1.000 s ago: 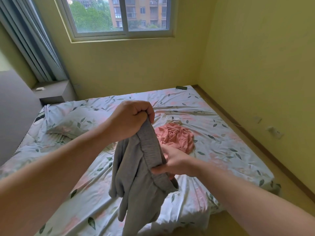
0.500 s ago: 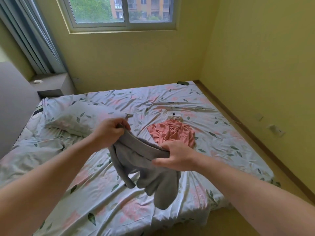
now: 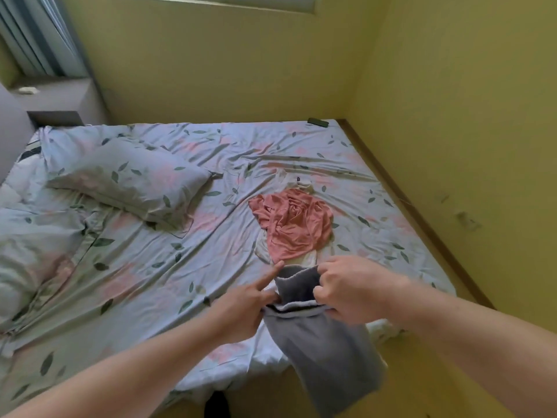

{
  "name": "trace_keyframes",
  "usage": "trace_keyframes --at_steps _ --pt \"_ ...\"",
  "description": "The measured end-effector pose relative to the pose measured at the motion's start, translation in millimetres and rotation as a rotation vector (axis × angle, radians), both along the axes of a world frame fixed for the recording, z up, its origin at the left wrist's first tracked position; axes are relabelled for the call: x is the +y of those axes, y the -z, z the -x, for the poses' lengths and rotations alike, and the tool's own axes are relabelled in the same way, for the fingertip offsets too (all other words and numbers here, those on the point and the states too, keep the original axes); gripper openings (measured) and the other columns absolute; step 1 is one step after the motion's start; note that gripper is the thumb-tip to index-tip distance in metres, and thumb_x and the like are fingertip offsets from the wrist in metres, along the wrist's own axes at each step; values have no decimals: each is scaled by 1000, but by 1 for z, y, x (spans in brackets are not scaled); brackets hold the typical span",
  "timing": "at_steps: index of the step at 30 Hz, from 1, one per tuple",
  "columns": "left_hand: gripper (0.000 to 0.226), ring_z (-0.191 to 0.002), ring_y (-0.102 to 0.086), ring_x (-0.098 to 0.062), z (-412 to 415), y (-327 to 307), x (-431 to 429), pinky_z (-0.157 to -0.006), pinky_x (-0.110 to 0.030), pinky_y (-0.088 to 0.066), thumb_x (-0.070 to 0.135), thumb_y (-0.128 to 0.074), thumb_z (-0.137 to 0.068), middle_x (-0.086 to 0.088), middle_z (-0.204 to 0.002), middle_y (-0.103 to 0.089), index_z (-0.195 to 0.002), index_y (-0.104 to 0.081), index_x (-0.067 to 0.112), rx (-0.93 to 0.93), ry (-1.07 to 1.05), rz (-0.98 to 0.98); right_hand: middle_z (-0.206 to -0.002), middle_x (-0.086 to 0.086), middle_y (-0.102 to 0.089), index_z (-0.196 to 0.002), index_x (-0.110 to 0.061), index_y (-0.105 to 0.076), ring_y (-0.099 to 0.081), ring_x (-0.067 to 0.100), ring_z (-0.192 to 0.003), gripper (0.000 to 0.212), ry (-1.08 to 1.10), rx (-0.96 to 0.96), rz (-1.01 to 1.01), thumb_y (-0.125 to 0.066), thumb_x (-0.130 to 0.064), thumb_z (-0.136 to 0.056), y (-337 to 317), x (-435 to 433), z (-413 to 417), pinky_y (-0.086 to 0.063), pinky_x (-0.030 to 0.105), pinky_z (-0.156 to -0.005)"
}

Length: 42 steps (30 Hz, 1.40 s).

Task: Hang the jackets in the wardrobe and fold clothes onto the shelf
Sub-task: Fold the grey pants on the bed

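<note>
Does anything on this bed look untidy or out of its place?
The pink garment lies crumpled in a heap on the bed, over a white cloth. A small dark object sits at the bed's far corner. The left hand and right hand hold the grey garment.

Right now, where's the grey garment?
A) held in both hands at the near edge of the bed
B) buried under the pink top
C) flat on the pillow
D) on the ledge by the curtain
A: the left hand and right hand both grip the top edge of the grey garment. The rest of it hangs down past the near edge of the bed. The pink top lies crumpled on the sheet beyond the hands.
</note>
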<state>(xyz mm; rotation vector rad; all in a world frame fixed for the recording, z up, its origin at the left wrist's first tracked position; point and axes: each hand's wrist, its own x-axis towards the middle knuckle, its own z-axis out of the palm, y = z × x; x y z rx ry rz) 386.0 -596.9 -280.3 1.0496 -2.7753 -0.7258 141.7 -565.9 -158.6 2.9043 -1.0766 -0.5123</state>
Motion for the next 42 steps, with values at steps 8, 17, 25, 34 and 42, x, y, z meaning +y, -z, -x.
trace_keyframes --at_steps 8,17,25,34,42 --pt "39 -93 -66 -33 22 7 -2 -71 -38 -55 15 -43 -83 -2 -128 -54 -112 -66 23 61 244 114 -59 -5 -60 -64 -21 -65 -54 18 -64 21 -73 -42 60 -61 -30 -82 3 21 20 -51 30 -71" --pt "22 -108 -62 -26 25 -64 -63 -85 -33 -47 19 -54 -96 -2 -120 -61 -115 -65 19 -146 110 153 -120 2 -57 -81 -27 -72 -51 26 -118 31 241 -52 249 -61 -56 -80 1 22 47 -46 45 -92" --pt "21 -90 -57 -17 15 -113 -70 -67 -21 -33 23 -52 -87 4 -105 -55 -104 -63 19 -76 159 251 -85 -7 -49 -85 -29 -38 -49 20 -76 36 562 -117 121 -59 -57 -90 -6 8 54 -45 34 -61" --pt "10 -71 -51 -14 4 -129 -60 -60 -33 -50 30 -56 -78 7 -88 -49 -79 -54 20 125 152 270 -84 -11 -44 -84 -32 -39 -44 16 -75 36 554 -143 147 -59 -61 -89 -22 1 54 -45 33 -64" --pt "15 -65 -49 -8 2 -129 -50 -57 -31 -47 39 -57 -69 18 -82 -47 -76 -49 29 252 13 216 -73 -10 -56 -70 -22 -52 -51 10 -67 31 651 -557 -91 -81 -28 -78 -28 1 63 -40 23 -58"
